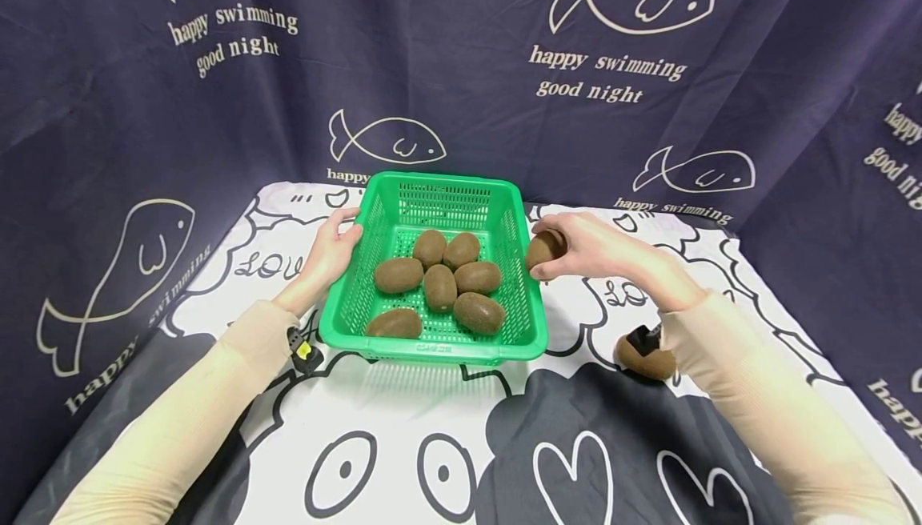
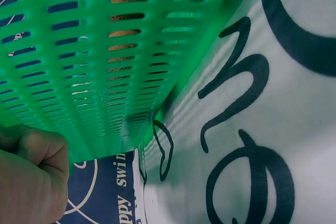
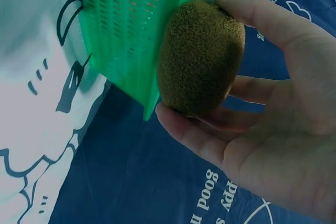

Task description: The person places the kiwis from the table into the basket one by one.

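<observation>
A green plastic basket (image 1: 432, 347) with slotted walls stands on the table, and several brown kiwifruit (image 1: 440, 288) lie on its floor. At the basket's left rim, my left hand (image 1: 333, 249) holds the edge; in the left wrist view its curled fingers (image 2: 39, 150) meet the green wall. My right hand (image 1: 587, 246) grips one kiwifruit (image 3: 199, 59) between thumb and fingers, just outside the basket's right wall. The right wrist view shows that fruit at rim height, close against the basket's side.
Another kiwifruit (image 1: 646, 361) lies on the table to the right, partly covered by the right wrist's black camera mount (image 1: 643, 338). A black-and-white patterned cloth (image 1: 389, 445) covers the table. Dark blue curtains (image 1: 475, 61) with fish drawings hang behind and at the sides.
</observation>
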Available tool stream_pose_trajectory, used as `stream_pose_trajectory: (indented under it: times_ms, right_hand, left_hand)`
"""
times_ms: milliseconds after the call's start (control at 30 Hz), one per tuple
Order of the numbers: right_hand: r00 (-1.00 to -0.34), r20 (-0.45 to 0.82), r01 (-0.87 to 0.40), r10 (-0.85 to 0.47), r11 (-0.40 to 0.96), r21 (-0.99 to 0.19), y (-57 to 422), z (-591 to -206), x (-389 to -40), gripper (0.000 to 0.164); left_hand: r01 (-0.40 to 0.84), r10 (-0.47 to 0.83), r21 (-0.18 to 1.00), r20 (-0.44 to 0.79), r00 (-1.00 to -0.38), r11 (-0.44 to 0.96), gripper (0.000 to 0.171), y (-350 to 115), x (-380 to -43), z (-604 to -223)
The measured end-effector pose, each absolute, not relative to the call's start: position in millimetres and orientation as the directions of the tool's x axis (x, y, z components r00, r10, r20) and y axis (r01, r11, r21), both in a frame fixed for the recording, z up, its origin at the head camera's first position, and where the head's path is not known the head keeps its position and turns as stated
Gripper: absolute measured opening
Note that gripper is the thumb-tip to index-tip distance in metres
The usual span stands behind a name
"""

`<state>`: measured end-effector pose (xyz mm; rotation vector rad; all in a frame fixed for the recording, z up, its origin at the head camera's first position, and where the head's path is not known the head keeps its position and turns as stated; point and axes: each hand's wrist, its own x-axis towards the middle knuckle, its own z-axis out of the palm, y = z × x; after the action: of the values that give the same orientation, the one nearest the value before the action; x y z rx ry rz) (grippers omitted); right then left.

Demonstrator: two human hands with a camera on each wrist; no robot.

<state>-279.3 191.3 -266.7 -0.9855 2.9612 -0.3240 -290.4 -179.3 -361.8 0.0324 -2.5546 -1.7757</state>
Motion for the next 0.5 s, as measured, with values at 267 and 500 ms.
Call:
stream_pose_trajectory:
  times_ms: [267,500]
  right_hand:
    - [-0.788,0.054,-0.609,-0.613,0.766,-0.205,175,-266,-286,0.053]
    - [-0.779,0.054,-0.622,-0.624,0.759,-0.195,164,-268,-289,0.055]
  left_hand:
    - [0.005,-0.034,0.938,0.018,-0.999,0.347,0.047,-180,-290,-361]
    - [0.005,-0.024,0.94,0.013,-1.0,0.34,0.047,-180,-290,-361]
